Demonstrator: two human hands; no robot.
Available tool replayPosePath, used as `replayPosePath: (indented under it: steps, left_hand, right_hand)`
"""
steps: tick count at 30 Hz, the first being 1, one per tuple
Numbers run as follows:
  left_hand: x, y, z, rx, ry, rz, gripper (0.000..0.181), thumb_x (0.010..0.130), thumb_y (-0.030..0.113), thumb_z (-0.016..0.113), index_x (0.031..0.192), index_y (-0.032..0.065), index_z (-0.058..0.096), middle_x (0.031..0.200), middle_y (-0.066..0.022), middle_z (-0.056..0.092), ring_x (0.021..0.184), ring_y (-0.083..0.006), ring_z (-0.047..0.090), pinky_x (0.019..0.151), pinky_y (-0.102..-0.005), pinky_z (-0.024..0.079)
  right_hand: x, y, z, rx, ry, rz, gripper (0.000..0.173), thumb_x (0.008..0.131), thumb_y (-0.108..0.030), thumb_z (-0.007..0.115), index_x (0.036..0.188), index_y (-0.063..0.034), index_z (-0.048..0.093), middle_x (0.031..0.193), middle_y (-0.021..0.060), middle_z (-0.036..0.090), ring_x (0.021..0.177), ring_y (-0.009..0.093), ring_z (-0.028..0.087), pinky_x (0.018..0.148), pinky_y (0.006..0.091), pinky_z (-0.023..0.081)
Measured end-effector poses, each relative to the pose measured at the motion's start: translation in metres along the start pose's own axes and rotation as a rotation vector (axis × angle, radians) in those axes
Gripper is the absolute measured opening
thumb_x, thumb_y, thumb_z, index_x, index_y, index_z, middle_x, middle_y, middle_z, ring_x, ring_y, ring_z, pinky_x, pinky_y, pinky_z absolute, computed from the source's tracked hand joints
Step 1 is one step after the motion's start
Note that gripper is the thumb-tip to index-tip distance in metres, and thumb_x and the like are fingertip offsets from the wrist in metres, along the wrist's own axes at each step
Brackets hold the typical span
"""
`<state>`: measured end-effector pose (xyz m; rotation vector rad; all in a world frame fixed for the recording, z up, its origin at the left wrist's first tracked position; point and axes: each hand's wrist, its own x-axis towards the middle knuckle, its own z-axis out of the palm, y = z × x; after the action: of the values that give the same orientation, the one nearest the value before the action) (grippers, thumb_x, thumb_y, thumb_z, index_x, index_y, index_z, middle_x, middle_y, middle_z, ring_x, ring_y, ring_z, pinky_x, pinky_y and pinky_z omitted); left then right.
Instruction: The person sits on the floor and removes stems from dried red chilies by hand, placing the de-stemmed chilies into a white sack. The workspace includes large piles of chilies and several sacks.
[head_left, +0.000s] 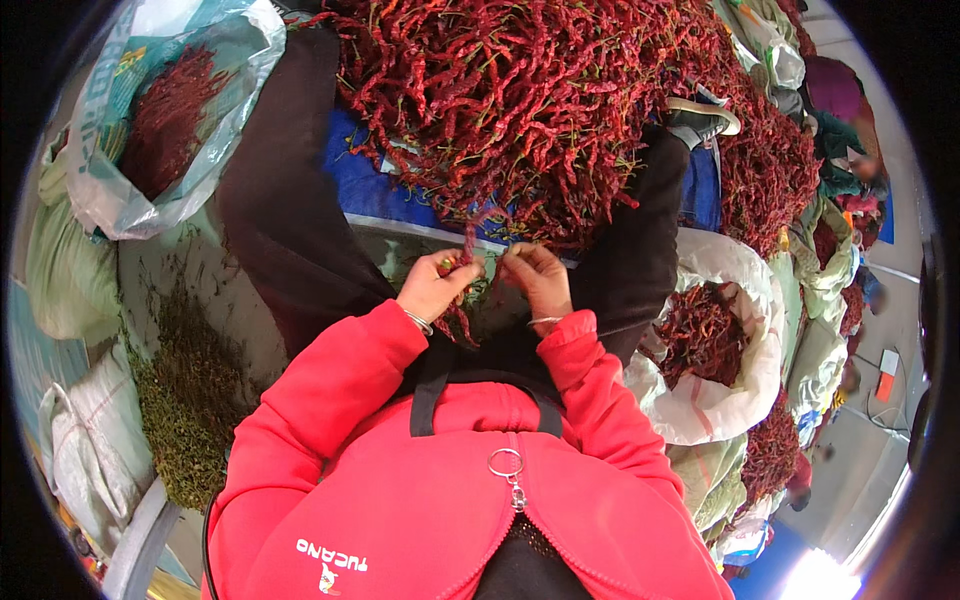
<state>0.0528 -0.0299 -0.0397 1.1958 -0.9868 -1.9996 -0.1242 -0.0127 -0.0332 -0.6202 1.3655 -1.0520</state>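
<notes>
My left hand (436, 283) is closed around a few wrinkled dried red chillies (469, 238). One sticks up past the fingertips, and others hang below the palm. Close by on the right, my right hand (537, 279) pinches a thin dried chilli (496, 283) by its stem end between thumb and fingers; the fingers partly hide it. Both hands are over my lap, a little apart. Just beyond them spreads a large heap of dried red chillies (510, 97), many with pale stems, on a blue sheet (375, 187) between my legs.
At the left stands an open plastic sack (112, 196) with dark red chillies inside. Below it lies a pile of greenish-brown stems (187, 409). A white woven sack (709, 416) of chillies sits by my right leg. More heaps, sacks and other people line the right side.
</notes>
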Motion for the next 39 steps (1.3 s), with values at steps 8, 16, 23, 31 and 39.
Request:
replayPosePath:
  steps: [8, 16, 23, 31, 39]
  left_hand:
    - [-0.008, -0.004, 0.001, 0.032, -0.171, -0.176, 0.015, 0.081, 0.016, 0.059, 0.086, 0.0019, 0.058, 0.069, 0.0017, 0.054, 0.056, -0.0057, 0.046, 0.050, -0.0213, 0.037]
    - [-0.019, 0.023, 0.005, -0.259, -0.280, -0.174, 0.014, 0.083, 0.018, 0.056, 0.076, 0.0069, 0.053, 0.064, 0.0022, 0.051, 0.054, -0.0055, 0.045, 0.049, -0.0199, 0.035]
    - [-0.002, 0.020, -0.012, -0.643, 0.008, -0.140, 0.020, 0.083, 0.020, 0.057, 0.069, 0.0077, 0.050, 0.061, 0.0008, 0.049, 0.051, -0.0097, 0.046, 0.046, -0.0238, 0.036]
    - [0.004, 0.012, -0.017, -0.609, 0.264, -0.122, 0.011, 0.081, 0.016, 0.059, 0.079, 0.0057, 0.057, 0.067, -0.0011, 0.055, 0.058, -0.0114, 0.052, 0.052, -0.0245, 0.041]
    - [-0.001, 0.012, -0.008, -0.517, 0.110, -0.185, 0.014, 0.075, 0.014, 0.068, 0.084, 0.0050, 0.061, 0.073, 0.0012, 0.056, 0.060, -0.0084, 0.052, 0.055, -0.0233, 0.043]
  right_hand:
    - [-0.020, -0.003, 0.016, -0.040, -0.143, 0.043, 0.011, 0.075, -0.003, 0.065, 0.075, -0.0034, 0.054, 0.070, 0.0000, 0.055, 0.062, 0.007, 0.050, 0.058, 0.0211, 0.041]
    - [0.024, -0.011, -0.006, -1.110, -0.115, -0.485, 0.014, 0.072, -0.008, 0.061, 0.084, -0.0047, 0.055, 0.087, 0.0136, 0.054, 0.081, 0.033, 0.055, 0.067, 0.0381, 0.045]
    - [0.088, -0.008, 0.064, -1.508, -0.020, -0.510, 0.026, 0.076, -0.021, 0.059, 0.098, -0.0078, 0.056, 0.089, 0.0116, 0.056, 0.079, 0.031, 0.057, 0.065, 0.0383, 0.047]
    - [0.079, -0.001, 0.041, -0.827, -0.132, -0.396, 0.017, 0.078, -0.015, 0.059, 0.089, -0.0017, 0.056, 0.082, 0.0105, 0.059, 0.068, 0.021, 0.058, 0.060, 0.0324, 0.045]
    - [-0.012, -0.010, 0.033, -0.646, -0.262, -0.183, 0.015, 0.083, -0.009, 0.055, 0.090, 0.0031, 0.053, 0.074, 0.0044, 0.056, 0.066, 0.011, 0.056, 0.061, 0.0238, 0.045]
